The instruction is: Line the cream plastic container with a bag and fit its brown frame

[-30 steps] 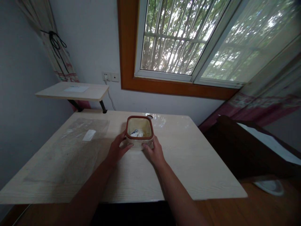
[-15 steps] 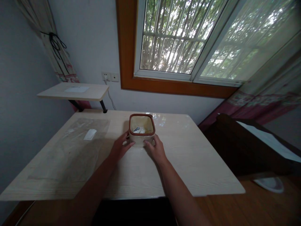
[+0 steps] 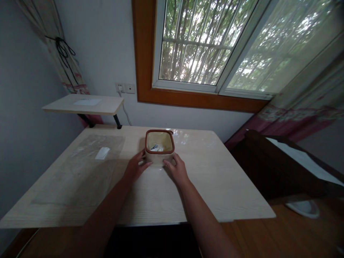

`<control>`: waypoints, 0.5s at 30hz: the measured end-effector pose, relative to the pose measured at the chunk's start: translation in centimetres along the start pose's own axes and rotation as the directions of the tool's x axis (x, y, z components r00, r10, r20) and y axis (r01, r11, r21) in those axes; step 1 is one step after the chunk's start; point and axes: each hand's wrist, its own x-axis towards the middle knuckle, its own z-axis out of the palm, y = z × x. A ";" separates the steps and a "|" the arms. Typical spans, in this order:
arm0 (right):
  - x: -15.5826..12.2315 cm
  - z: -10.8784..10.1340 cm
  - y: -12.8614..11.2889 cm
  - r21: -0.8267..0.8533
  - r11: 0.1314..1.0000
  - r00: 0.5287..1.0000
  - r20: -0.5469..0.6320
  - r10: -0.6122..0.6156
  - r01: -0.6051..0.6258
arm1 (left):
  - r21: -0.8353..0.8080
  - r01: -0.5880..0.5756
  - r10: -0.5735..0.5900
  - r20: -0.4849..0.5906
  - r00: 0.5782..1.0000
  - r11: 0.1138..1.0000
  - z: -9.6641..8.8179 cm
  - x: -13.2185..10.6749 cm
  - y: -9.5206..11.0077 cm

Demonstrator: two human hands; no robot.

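Note:
A squarish cream container (image 3: 159, 158) with a reddish-brown rim rests upright on the pale wood-grain table (image 3: 215, 186). My left hand (image 3: 134, 167) grips its left side, thumb along the near lower wall and the other fingers partly hidden behind the side. On the opposite side my right hand (image 3: 177, 170) holds it the same way, thumb at the lower front. Inside the container lies a crumpled clear or whitish packet (image 3: 157, 147) with dark markings, too small to make out.
A flat transparent plastic sheet or bag (image 3: 80, 179) with a white label (image 3: 102, 153) covers the table's left part. At the back left stands a small raised shelf (image 3: 83, 104) on black legs. Beyond the right edge is a dark piece of furniture (image 3: 274, 168); a window (image 3: 199, 46) is behind.
The view has shifted slightly. The container appears to have moved a very little to the left, with both hands keeping the same hold on it.

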 end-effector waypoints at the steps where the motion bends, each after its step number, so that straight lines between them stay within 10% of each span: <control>1: 0.0 0.0 0.0 0.003 1.000 1.000 0.005 -0.002 0.002 | -0.001 0.002 -0.002 -0.006 1.000 1.000 -0.1 0.0 0.0; 15: -0.2 -0.9 -1.3 -0.059 0.994 0.994 -0.047 -0.099 0.096 | -0.146 -0.056 0.038 -0.126 0.991 0.988 -0.3 0.2 -1.0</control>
